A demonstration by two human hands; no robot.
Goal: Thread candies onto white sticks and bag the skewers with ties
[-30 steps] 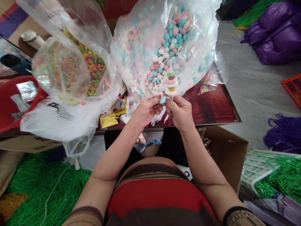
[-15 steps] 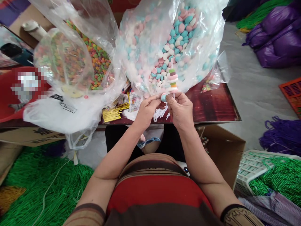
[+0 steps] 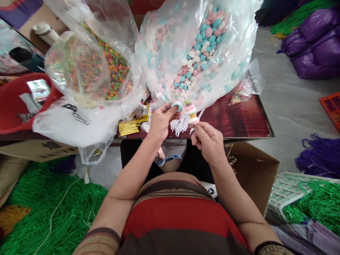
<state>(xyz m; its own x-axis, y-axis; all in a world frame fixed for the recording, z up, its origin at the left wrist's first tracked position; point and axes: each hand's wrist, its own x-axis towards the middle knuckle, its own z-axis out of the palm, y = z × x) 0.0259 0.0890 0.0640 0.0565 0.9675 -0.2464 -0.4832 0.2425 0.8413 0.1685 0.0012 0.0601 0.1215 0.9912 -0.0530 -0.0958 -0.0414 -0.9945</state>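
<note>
My left hand [image 3: 164, 118] pinches a blue-and-white candy [image 3: 176, 105] between thumb and fingers, over the front part of the table. To its right, my right hand [image 3: 208, 139] is closed on the lower end of a candy skewer [image 3: 191, 112]. Green, brown, pink, white and orange pieces are stacked on that skewer, which tilts slightly to the left. The candy in my left hand is apart from the skewer. Beneath and between the hands lie several white sticks [image 3: 180, 125]. Behind them, an open plastic bag [image 3: 156, 46] holds pink, blue and white candies [image 3: 203, 49].
Another bag [image 3: 75, 67] holds small colourful ring candies [image 3: 117, 76]. A red basin [image 3: 10, 117] stands at the left. Gold twist ties [image 3: 131, 125] lie near the table edge. A small candy packet [image 3: 240, 92] rests on the right. Below are a cardboard box [image 3: 255, 177] and green strands [image 3: 66, 209].
My hands have moved apart. The blue-and-white candy is now in my left hand alone, while my right hand has shifted lower and right with the skewer, which tilts more.
</note>
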